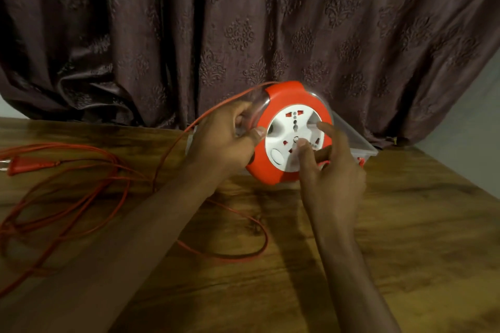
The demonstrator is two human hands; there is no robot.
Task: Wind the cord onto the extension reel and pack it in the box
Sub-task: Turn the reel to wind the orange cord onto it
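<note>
Though dim: wood table [405, 224] w/ curtain [162, 21]

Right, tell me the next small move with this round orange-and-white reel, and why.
Probably turn the white centre face with the right hand while the left hand grips the round orange-and-white reel: most of the thin orange cord lies loose on the wooden table.

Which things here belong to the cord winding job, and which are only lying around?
Job: extension reel, held by left hand, right hand on its white face; orange cord with plug; clear box behind.
Not job: curtain; wooden table.
</note>
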